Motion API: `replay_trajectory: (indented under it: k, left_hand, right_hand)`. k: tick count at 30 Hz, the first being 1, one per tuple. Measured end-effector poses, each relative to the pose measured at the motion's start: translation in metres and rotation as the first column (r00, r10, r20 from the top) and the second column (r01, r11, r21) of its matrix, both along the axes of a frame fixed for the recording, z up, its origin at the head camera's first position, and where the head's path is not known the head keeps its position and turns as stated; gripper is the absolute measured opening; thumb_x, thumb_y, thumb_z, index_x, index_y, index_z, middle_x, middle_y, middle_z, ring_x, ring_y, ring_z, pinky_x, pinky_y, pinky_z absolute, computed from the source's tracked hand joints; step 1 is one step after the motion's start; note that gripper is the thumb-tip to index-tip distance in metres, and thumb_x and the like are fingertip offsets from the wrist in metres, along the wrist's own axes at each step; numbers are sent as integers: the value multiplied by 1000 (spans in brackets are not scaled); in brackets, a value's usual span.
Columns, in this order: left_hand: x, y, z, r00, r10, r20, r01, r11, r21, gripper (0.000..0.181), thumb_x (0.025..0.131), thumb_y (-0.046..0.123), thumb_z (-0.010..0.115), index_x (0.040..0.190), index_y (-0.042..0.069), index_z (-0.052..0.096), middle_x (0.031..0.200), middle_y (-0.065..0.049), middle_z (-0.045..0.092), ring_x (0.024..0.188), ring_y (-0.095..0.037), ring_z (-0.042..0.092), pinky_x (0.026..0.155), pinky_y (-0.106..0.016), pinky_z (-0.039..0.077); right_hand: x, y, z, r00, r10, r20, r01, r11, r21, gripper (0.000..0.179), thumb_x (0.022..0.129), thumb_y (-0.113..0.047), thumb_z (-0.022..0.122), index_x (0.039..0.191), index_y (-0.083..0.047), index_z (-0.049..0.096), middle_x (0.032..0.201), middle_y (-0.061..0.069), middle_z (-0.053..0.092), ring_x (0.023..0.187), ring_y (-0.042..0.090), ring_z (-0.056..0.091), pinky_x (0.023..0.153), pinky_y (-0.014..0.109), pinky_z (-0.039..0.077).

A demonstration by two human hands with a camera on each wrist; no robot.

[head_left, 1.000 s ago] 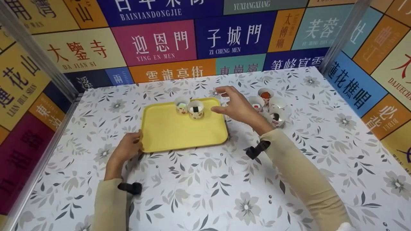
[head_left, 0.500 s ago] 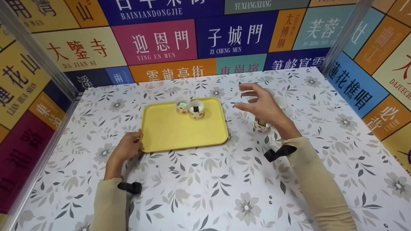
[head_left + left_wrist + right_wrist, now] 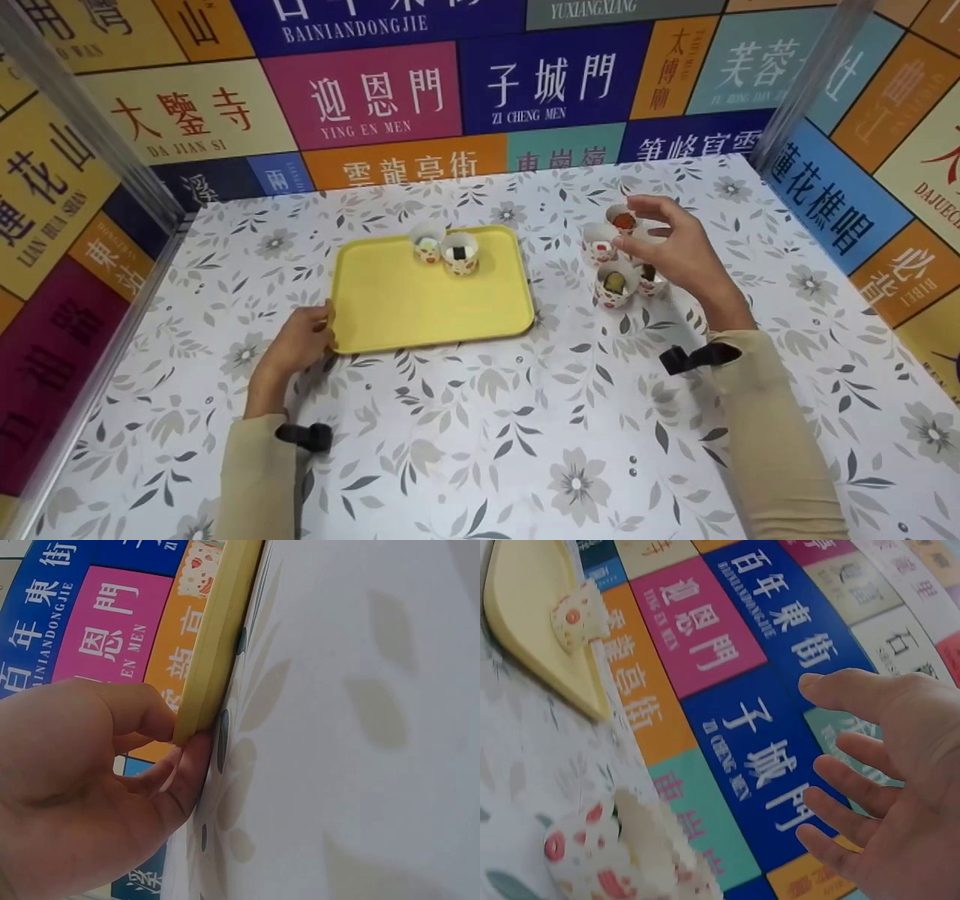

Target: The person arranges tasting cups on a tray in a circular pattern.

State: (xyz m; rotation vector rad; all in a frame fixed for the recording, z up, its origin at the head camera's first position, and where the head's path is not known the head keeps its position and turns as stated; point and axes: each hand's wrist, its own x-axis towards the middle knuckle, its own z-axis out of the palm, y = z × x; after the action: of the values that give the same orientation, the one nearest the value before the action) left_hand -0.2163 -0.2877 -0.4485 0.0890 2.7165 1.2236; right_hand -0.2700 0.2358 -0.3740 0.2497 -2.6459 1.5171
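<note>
A yellow tray [image 3: 420,311] lies on the table. My left hand [image 3: 298,343] pinches its left edge; in the left wrist view the digits press either side of the rim [image 3: 214,645]. Two patterned paper cups stand at the tray's back: one holds a black-and-white piece [image 3: 460,255], the other cup [image 3: 427,251] something pale. My right hand [image 3: 682,251], fingers spread and holding nothing, hovers over a cluster of similar cups right of the tray. Among them are a cup with a green piece [image 3: 611,292], a red-and-white one [image 3: 598,247] and an orange-red one [image 3: 622,220]. The hand partly hides others.
The table has a white floral cover [image 3: 480,450]. Printed sign walls stand behind [image 3: 382,94] and at both sides. A paper cup [image 3: 592,855] is large and near in the right wrist view's lower left. Dark straps circle both wrists.
My right hand has moved rightward, from beside the tray's right edge to over the cup cluster, and more cups there now show. The left hand and tray have stayed put.
</note>
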Motion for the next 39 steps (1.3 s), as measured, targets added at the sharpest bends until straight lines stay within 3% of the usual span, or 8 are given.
replay_trajectory:
  k: [4, 7, 11, 20, 24, 27, 32, 39]
  left_hand:
    - [0, 0, 0, 1000, 2, -25, -3, 1000, -13, 42, 95, -7, 43, 135, -8, 54, 105, -28, 63, 53, -10, 44, 50, -25, 40]
    - [0, 0, 0, 1000, 5, -18, -5, 1000, -15, 43, 96, -5, 42, 137, -7, 53, 103, -27, 62, 53, -10, 45, 50, -25, 40]
    - [0, 2, -1, 1000, 6, -12, -6, 1000, -6, 50, 97, -4, 42, 146, -6, 43, 114, -30, 62, 55, -10, 47, 51, -25, 41]
    - [1, 1, 1, 1000, 9, -26, -10, 999, -37, 46, 98, -2, 43, 143, -6, 48, 119, -30, 58, 59, -11, 49, 54, -25, 42]
    - [0, 1, 1, 1000, 3, -25, -3, 1000, -21, 38, 99, -2, 42, 134, -7, 56, 111, -29, 61, 58, -11, 49, 53, -25, 42]
    - [-2, 3, 0, 1000, 9, -20, -9, 1000, 2, 22, 100, -1, 43, 111, -7, 61, 97, -23, 63, 56, -11, 48, 51, -25, 42]
    - [-3, 4, -3, 1000, 6, -29, -6, 1000, 13, 16, 99, -2, 44, 84, -1, 50, 76, -12, 57, 51, -10, 46, 47, -25, 40]
    - [-3, 3, -2, 1000, 1, -21, -1, 1000, 18, 17, 102, 3, 43, 95, -4, 57, 72, -9, 57, 50, -10, 46, 47, -26, 39]
  right_hand:
    - [-3, 15, -10, 1000, -29, 0, 29, 999, 27, 68, 88, -37, 76, 147, -16, 47, 151, 9, 47, 141, 26, 41, 115, 48, 35]
    - [-3, 24, -13, 999, -53, -3, 53, 998, 39, 70, 88, -38, 76, 147, -14, 46, 151, 9, 47, 141, 26, 41, 114, 48, 35]
    - [-4, 35, -12, 997, -74, 23, 72, 995, 67, 74, 88, -38, 75, 150, -13, 42, 153, 12, 43, 142, 31, 39, 115, 50, 34]
    - [-12, 56, -26, 990, -63, 123, 48, 992, 114, 84, 87, -42, 76, 155, -14, 34, 158, 16, 35, 145, 37, 33, 117, 54, 32]
    - [-13, 65, -35, 985, -57, 165, 40, 994, 104, 86, 87, -43, 76, 154, -11, 33, 158, 18, 34, 146, 39, 33, 116, 56, 33]
    - [-13, 73, -40, 978, -50, 204, 28, 994, 108, 88, 86, -46, 75, 154, -10, 31, 158, 18, 33, 146, 39, 33, 114, 57, 34]
    - [-15, 81, -48, 972, -15, 234, -16, 992, 128, 91, 87, -44, 75, 153, -4, 29, 158, 22, 33, 145, 42, 34, 115, 59, 32]
    - [-16, 86, -57, 947, 11, 322, -53, 991, 124, 95, 85, -47, 77, 153, -4, 27, 158, 20, 32, 145, 41, 34, 116, 59, 32]
